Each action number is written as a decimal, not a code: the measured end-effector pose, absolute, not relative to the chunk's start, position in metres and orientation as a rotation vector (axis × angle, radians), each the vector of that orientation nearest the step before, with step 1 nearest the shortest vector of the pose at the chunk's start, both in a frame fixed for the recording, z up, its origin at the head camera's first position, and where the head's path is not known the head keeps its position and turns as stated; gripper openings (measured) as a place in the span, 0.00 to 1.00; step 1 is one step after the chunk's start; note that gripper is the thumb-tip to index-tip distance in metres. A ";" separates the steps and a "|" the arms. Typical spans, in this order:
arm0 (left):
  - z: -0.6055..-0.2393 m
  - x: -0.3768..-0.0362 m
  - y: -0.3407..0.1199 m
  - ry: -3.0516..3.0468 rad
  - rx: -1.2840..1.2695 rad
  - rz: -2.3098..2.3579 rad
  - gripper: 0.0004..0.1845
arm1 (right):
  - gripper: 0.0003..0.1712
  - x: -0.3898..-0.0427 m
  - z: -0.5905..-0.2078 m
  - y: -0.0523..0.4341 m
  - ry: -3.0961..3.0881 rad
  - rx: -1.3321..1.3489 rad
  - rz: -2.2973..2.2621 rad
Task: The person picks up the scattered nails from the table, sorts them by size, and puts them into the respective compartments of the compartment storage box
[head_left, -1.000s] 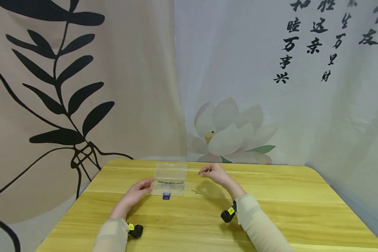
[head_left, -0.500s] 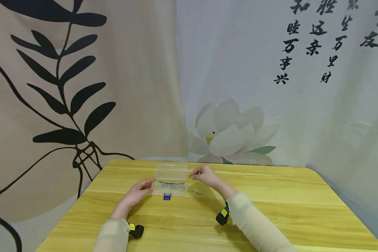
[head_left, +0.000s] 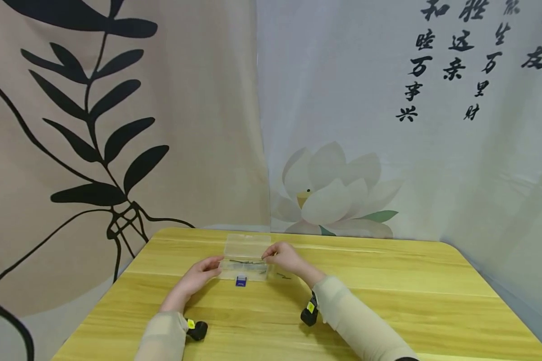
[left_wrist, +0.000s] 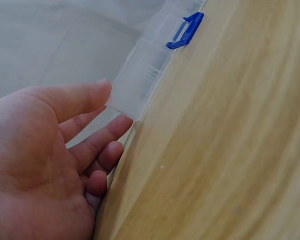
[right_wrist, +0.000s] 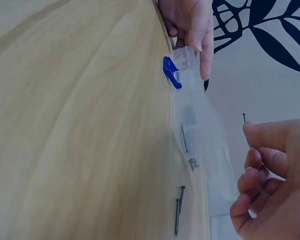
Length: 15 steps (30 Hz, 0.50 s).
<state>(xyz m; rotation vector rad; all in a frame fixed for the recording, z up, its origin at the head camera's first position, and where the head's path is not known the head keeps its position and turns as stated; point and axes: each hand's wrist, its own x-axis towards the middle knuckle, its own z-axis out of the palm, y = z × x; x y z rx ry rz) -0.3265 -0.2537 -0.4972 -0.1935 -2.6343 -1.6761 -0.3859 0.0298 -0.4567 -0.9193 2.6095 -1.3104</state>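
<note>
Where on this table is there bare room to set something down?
The yellow wooden table is bare right of the right hand and along the near edge between the sleeves. It is crowded around the clear plastic box, the left hand and loose nails.

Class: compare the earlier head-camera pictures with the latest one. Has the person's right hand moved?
Yes. The right hand, pinching a nail, has moved left, from well right of the clear plastic box to its right edge.
</note>
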 end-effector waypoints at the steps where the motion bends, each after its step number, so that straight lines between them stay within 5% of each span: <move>1: -0.497 -0.326 -0.253 -2.633 -0.190 -1.677 0.23 | 0.08 -0.386 -0.456 0.028 2.604 -0.926 -1.310; 15: -0.496 -0.326 -0.251 -2.635 -0.173 -1.676 0.24 | 0.04 -0.391 -0.462 0.010 2.622 -0.937 -1.231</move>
